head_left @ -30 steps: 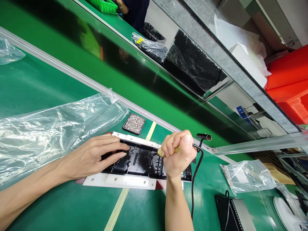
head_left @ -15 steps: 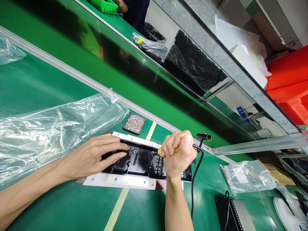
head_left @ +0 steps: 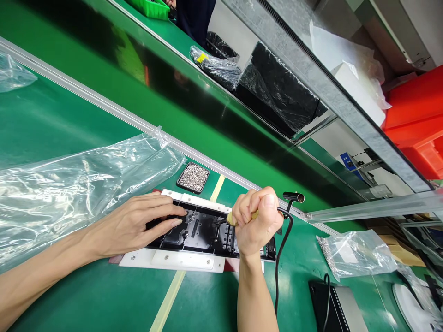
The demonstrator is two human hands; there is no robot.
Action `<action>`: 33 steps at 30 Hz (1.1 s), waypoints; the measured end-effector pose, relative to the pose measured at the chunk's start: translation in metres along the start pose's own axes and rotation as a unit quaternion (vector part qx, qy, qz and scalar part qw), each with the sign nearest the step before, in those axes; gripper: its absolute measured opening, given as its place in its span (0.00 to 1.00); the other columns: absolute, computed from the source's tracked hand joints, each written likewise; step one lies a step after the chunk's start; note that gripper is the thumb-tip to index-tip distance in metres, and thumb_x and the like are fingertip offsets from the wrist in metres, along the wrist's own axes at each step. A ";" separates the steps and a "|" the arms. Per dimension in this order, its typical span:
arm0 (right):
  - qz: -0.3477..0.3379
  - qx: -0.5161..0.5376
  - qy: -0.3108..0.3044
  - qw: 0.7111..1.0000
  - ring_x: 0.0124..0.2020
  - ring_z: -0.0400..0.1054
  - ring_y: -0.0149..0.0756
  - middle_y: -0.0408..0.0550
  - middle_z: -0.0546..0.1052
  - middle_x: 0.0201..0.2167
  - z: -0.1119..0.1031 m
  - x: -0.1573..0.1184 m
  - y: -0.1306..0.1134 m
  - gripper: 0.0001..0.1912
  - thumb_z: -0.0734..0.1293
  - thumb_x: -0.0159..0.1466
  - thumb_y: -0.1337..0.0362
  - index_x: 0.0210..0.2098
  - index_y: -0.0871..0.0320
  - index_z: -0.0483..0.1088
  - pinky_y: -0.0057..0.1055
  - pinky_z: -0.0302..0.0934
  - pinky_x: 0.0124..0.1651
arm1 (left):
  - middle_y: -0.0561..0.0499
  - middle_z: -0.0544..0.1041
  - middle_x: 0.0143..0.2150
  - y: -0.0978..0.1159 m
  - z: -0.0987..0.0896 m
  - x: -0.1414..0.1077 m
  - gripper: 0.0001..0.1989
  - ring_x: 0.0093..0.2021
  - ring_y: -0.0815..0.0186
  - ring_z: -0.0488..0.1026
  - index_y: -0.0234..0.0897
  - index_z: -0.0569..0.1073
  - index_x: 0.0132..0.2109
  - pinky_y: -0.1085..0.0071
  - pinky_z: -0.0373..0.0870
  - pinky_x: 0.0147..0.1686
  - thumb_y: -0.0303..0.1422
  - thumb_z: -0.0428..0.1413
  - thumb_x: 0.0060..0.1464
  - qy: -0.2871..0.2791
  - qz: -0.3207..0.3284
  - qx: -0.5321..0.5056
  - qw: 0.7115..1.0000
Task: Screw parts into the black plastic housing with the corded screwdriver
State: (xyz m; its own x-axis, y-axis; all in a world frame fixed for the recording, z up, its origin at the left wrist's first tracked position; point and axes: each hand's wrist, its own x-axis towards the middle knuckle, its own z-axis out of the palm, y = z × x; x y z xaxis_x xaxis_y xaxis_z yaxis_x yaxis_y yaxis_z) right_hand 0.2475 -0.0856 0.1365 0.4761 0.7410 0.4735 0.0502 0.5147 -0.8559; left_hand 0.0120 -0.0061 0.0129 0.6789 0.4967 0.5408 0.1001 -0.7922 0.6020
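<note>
A black plastic housing (head_left: 200, 233) with ribs and small posts lies in a white fixture (head_left: 183, 259) on the green bench. My left hand (head_left: 138, 223) rests over its left end, fingers stretched out and fingertips on the black surface, holding nothing. In a closed fist, my right hand (head_left: 258, 219) grips a corded soldering iron (head_left: 230, 218) by its yellowish handle. The iron's thin tip points left and down at the housing; whether it touches a post I cannot tell. Behind the fixture sits a small black tray (head_left: 193, 178) full of tiny metal pieces.
Clear plastic film (head_left: 90, 180) covers the bench at left. A black tube holder (head_left: 293, 197) stands behind my right hand, near the cable (head_left: 282, 258). At right are a clear bag (head_left: 356, 253) and a black-and-grey box (head_left: 341, 306). A person (head_left: 195, 18) is across the bench.
Both my hands, the iron and the housing stay where they were. Across the bench, the other person's hand has shifted slightly.
</note>
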 end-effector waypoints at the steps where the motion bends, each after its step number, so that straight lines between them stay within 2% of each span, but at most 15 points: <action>1: 0.000 0.001 0.000 1.000 0.15 0.45 0.24 0.31 0.53 0.17 0.000 0.000 0.000 0.30 0.70 0.80 0.48 0.25 0.51 0.58 0.20 0.46 0.14 | 0.51 0.89 0.46 0.000 0.000 0.000 0.11 0.43 0.61 0.87 0.47 0.87 0.62 0.63 0.84 0.56 0.37 0.60 0.83 -0.001 0.001 0.001 1.000; 10: -0.004 0.027 -0.005 1.000 0.15 0.45 0.24 0.31 0.53 0.17 0.000 0.000 0.000 0.29 0.70 0.80 0.51 0.25 0.51 0.59 0.20 0.46 0.15 | 0.52 0.88 0.46 0.001 -0.001 0.001 0.11 0.43 0.61 0.87 0.46 0.86 0.62 0.63 0.81 0.56 0.37 0.59 0.84 0.003 0.012 0.004 1.000; 14: -0.003 0.011 -0.005 1.000 0.15 0.45 0.24 0.31 0.53 0.17 0.001 0.000 0.000 0.30 0.70 0.80 0.49 0.26 0.51 0.59 0.20 0.46 0.14 | 0.52 0.88 0.46 0.001 -0.001 0.002 0.11 0.43 0.62 0.87 0.46 0.86 0.62 0.64 0.81 0.56 0.36 0.60 0.83 0.000 0.010 0.001 1.000; 19: -0.017 0.043 -0.011 0.999 0.15 0.45 0.23 0.32 0.54 0.17 0.000 0.000 0.001 0.28 0.69 0.82 0.55 0.26 0.52 0.59 0.19 0.46 0.15 | 0.52 0.88 0.45 0.001 -0.001 0.002 0.11 0.42 0.62 0.86 0.46 0.86 0.61 0.65 0.81 0.54 0.36 0.59 0.83 0.002 0.007 -0.003 1.000; 24: -0.004 0.035 -0.009 0.999 0.15 0.46 0.24 0.32 0.54 0.18 -0.001 -0.001 0.001 0.28 0.69 0.81 0.53 0.26 0.52 0.60 0.20 0.47 0.15 | 0.53 0.88 0.46 0.001 0.000 0.001 0.11 0.43 0.63 0.87 0.45 0.87 0.61 0.65 0.81 0.59 0.37 0.59 0.84 0.002 0.007 0.003 1.000; 33: -0.010 0.034 -0.004 0.999 0.15 0.45 0.23 0.32 0.54 0.17 0.000 -0.001 0.001 0.28 0.69 0.81 0.53 0.26 0.52 0.59 0.19 0.46 0.15 | 0.54 0.88 0.47 0.000 0.000 -0.001 0.11 0.44 0.63 0.87 0.45 0.84 0.63 0.64 0.78 0.61 0.37 0.58 0.85 -0.003 0.017 0.015 1.000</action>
State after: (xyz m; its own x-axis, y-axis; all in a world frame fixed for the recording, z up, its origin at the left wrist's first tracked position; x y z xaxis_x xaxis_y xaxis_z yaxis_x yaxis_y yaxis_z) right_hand 0.2471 -0.0852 0.1352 0.4685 0.7334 0.4926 -0.0004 0.5577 -0.8300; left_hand 0.0115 -0.0061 0.0123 0.6861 0.4669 0.5580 0.0978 -0.8191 0.5652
